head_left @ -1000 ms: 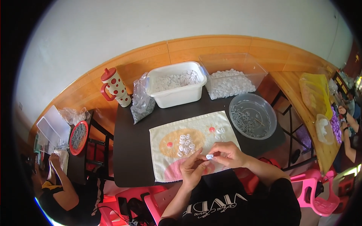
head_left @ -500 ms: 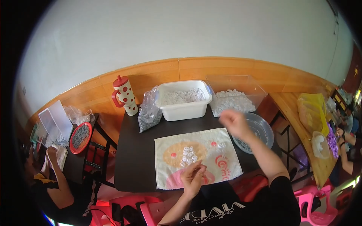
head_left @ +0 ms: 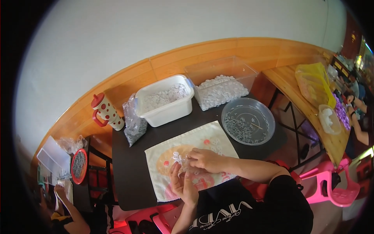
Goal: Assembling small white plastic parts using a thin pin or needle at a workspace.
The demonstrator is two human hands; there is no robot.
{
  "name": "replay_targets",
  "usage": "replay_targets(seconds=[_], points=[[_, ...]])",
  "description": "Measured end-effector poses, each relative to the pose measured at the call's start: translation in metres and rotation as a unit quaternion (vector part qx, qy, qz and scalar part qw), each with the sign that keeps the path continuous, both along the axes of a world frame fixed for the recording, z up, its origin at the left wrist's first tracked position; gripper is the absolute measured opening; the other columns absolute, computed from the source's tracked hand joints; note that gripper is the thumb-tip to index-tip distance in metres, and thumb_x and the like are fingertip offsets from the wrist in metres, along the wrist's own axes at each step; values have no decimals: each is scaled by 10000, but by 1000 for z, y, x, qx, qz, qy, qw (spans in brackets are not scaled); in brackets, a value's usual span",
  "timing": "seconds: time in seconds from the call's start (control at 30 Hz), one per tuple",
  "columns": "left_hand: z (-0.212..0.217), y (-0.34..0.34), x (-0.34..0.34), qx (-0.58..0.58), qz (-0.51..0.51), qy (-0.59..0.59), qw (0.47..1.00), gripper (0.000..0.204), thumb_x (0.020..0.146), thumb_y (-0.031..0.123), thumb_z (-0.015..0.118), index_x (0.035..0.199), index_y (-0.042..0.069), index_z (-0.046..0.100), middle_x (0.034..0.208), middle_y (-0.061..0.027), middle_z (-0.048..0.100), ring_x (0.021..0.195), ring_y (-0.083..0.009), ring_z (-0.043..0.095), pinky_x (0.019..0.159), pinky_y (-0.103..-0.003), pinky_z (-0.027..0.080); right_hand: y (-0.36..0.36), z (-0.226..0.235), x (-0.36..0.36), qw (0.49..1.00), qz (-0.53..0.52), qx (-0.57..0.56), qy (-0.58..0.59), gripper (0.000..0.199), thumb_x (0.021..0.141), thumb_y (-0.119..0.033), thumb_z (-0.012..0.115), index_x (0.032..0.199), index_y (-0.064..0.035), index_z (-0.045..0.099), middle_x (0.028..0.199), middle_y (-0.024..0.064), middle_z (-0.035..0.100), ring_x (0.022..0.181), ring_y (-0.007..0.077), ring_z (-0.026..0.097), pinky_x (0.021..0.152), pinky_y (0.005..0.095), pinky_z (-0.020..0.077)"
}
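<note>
Both of my hands are over a cream towel [head_left: 159, 156] with printed patches, spread on the dark table. Several small white ring-shaped plastic pieces [head_left: 176, 156] lie on it, partly behind my fingers. My right hand [head_left: 206, 160] is bent down beside these pieces with its fingertips drawn together; anything in them is too small or hidden to name. My left hand [head_left: 185, 188] is just nearer, palm turned up, its bent fingers apart from the thumb, and no held thing shows. Right of the towel stands a round clear basin [head_left: 269, 134] with many small grey pieces, perhaps screws.
Behind the towel are a white tub [head_left: 165, 116] of white pieces, a clear box [head_left: 245, 74] of white pieces, a bag of grey pieces [head_left: 134, 130] and a spotted tumbler [head_left: 108, 111]. At left, a person's arm [head_left: 70, 206] is near a red tray [head_left: 73, 171]. Pink stools [head_left: 343, 191] stand around.
My right hand has come from beside the basin leftward and down to the white pieces on the towel. My left hand has turned more upright, and the whole view has tilted and shifted.
</note>
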State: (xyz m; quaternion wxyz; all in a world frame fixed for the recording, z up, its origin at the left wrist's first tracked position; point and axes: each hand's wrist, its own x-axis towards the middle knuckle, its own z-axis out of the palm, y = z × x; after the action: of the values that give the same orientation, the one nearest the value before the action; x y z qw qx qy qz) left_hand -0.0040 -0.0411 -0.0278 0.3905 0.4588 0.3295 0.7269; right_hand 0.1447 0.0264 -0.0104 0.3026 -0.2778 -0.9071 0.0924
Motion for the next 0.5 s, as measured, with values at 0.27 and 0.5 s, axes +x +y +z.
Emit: replay_targets(seconds=[0.27, 0.5], points=[[2, 0, 1, -13, -9, 16, 1000, 360, 856, -102, 546, 1207, -35, 584, 1347, -129, 466, 1061, -139, 550, 807, -238, 488, 1, 2, 6, 998, -37, 8, 56, 142, 680, -51, 666, 811, -61, 611, 891, 51, 549, 866, 276, 558, 688, 377, 489], [8, -2, 4, -31, -8, 21, 999, 338, 857, -82, 566, 1192, -38, 590, 1339, -129, 470, 1063, -162, 554, 831, -253, 496, 2, 6, 10, 998, -46, 37, 15, 98, 709, -93, 662, 805, -77, 647, 909, 59, 594, 939, 268, 556, 774, 371, 464]])
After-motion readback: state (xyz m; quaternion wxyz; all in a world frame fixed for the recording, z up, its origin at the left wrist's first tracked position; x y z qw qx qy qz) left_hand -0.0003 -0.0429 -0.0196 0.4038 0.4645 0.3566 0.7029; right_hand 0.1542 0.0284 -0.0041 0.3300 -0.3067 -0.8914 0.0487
